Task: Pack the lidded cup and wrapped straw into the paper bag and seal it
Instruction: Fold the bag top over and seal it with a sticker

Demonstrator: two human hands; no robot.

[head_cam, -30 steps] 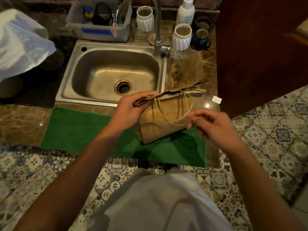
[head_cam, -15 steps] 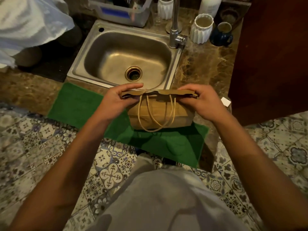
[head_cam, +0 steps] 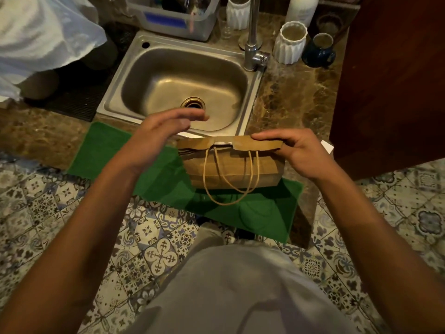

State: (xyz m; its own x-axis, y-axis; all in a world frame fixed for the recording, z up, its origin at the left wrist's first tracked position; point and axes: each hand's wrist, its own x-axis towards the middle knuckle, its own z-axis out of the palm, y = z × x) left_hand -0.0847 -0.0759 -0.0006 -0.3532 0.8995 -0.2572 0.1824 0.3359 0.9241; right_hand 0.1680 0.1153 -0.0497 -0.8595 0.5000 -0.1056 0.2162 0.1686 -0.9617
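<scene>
— Marble counter [head_cam: 296, 97] runs round a steel sink [head_cam: 250, 92], with a tap [head_cam: 252, 32], two white ribbed vases [head_cam: 290, 42] and a dark mug [head_cam: 319, 50] behind. What's up front?

— A green mat [head_cam: 108, 150], and on it the paper bag [head_cam: 231, 168], top folded over, rope handles hanging down.

— And the hands?

— Right hand [head_cam: 301, 153] pinches the fold's right end. Left hand [head_cam: 156, 136] hovers spread and empty, just left of the bag, not touching.

Open green mat [head_cam: 115, 150] left of the paper bag [head_cam: 231, 169]; a dark cabinet [head_cam: 390, 80] crowds its right.
</scene>
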